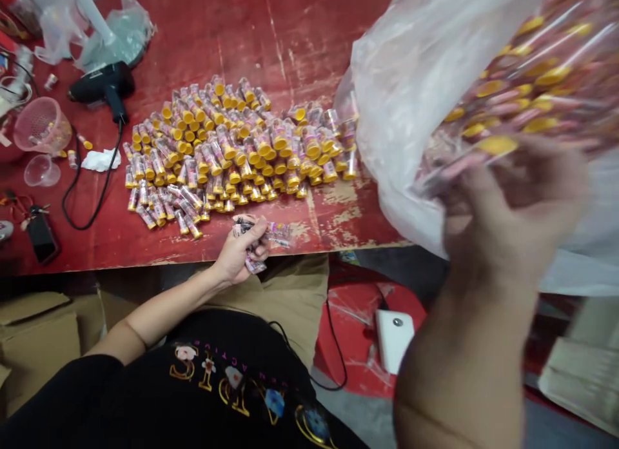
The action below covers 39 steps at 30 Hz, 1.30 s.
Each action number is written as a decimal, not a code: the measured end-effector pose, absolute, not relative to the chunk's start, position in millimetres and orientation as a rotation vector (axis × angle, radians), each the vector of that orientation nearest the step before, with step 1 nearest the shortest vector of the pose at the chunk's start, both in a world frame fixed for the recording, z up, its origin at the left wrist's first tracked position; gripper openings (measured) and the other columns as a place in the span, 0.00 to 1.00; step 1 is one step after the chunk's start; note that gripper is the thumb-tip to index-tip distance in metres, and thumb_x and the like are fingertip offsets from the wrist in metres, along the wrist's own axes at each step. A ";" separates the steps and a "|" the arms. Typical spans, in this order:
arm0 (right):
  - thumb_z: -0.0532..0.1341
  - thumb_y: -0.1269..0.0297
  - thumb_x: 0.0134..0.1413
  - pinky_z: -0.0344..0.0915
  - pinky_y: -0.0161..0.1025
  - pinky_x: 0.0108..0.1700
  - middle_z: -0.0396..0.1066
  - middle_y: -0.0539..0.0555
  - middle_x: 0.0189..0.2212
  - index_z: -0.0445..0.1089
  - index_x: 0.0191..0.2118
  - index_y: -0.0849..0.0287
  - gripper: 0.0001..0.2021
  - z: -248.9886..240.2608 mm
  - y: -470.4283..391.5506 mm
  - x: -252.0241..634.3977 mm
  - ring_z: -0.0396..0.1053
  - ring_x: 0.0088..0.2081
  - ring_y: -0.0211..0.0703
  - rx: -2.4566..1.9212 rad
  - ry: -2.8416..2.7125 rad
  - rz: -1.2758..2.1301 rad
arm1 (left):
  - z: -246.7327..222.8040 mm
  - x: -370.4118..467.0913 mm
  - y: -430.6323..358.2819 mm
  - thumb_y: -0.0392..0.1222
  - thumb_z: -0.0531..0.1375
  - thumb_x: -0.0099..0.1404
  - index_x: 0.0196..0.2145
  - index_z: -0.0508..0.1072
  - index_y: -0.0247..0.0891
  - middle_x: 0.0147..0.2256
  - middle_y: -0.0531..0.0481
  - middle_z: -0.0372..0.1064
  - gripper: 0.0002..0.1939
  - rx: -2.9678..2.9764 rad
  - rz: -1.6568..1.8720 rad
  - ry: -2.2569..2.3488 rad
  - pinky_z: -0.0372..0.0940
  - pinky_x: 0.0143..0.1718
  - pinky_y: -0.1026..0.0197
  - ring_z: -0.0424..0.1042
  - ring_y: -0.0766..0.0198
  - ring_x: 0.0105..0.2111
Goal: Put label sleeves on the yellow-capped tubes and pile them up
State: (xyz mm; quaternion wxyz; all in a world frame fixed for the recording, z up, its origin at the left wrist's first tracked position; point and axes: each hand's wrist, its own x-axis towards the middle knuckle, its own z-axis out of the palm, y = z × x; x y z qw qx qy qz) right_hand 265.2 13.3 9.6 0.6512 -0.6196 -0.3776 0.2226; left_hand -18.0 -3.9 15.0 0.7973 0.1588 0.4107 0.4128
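Observation:
My left hand is closed around a bunch of printed clear plastic wrappers at the table's front edge. Raised at the right, my right hand pinches a small clear tube with a yellow cap, blurred by motion. It is at the mouth of a large white plastic bag, in which many similar tubes lie. A broad pile of yellow-capped tubes with pink printed labels covers the middle of the table, beyond my left hand.
On the red table, a black heat gun lies at the left with its cord looping forward. Near it are a pink basket, a clear cup and a phone. A white power bank rests on a red stool below.

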 end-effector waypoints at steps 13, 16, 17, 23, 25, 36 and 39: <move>0.72 0.76 0.52 0.79 0.34 0.41 0.80 0.51 0.39 0.69 0.44 0.57 0.17 22.5 -79.0 127.4 0.81 0.42 0.39 -0.983 -0.847 0.607 | 14.6 -23.8 -23.0 0.57 0.77 0.48 0.30 0.60 0.39 0.19 0.63 0.61 0.31 0.539 0.875 0.885 0.46 0.16 0.72 0.56 0.78 0.15; 0.72 0.78 0.50 0.79 0.35 0.41 0.79 0.51 0.39 0.69 0.43 0.58 0.18 21.4 -81.0 124.4 0.81 0.43 0.41 -0.999 -0.885 0.508 | 15.0 -26.6 -22.8 0.57 0.77 0.49 0.29 0.60 0.39 0.19 0.63 0.60 0.31 0.553 0.861 0.857 0.46 0.15 0.73 0.56 0.78 0.14; 0.72 0.79 0.49 0.79 0.36 0.40 0.79 0.51 0.40 0.68 0.43 0.58 0.18 19.7 -81.8 123.2 0.81 0.43 0.41 -0.998 -0.903 0.472 | 15.4 -27.3 -22.4 0.56 0.77 0.49 0.30 0.60 0.40 0.18 0.63 0.60 0.31 0.552 0.849 0.847 0.45 0.15 0.73 0.57 0.78 0.14; 0.73 0.80 0.44 0.79 0.40 0.41 0.79 0.53 0.39 0.65 0.41 0.58 0.22 10.9 -89.1 123.8 0.80 0.44 0.45 -1.017 -0.938 0.325 | 15.9 -30.0 -18.9 0.56 0.78 0.46 0.30 0.60 0.40 0.20 0.60 0.65 0.32 0.528 0.777 0.771 0.42 0.13 0.74 0.60 0.76 0.15; 0.73 0.79 0.45 0.78 0.39 0.41 0.79 0.54 0.39 0.64 0.39 0.59 0.20 12.0 -91.1 126.2 0.80 0.43 0.44 -1.032 -0.879 0.360 | 15.4 -30.5 -18.8 0.56 0.78 0.46 0.30 0.60 0.40 0.20 0.60 0.65 0.32 0.508 0.779 0.764 0.42 0.13 0.74 0.60 0.76 0.14; 0.72 0.73 0.51 0.78 0.36 0.40 0.79 0.53 0.41 0.73 0.52 0.57 0.22 17.9 -95.3 122.9 0.79 0.40 0.40 -1.037 -0.813 0.561 | 7.9 -33.9 -21.4 0.57 0.76 0.50 0.29 0.63 0.39 0.19 0.61 0.62 0.29 0.532 0.753 0.743 0.42 0.12 0.73 0.57 0.77 0.13; 0.71 0.79 0.49 0.80 0.39 0.41 0.80 0.53 0.42 0.75 0.52 0.56 0.24 16.0 -100.8 119.5 0.80 0.41 0.41 -1.049 -0.927 0.425 | 4.6 -35.9 -21.1 0.58 0.75 0.51 0.30 0.65 0.38 0.20 0.60 0.63 0.28 0.597 0.734 0.758 0.42 0.13 0.73 0.57 0.77 0.13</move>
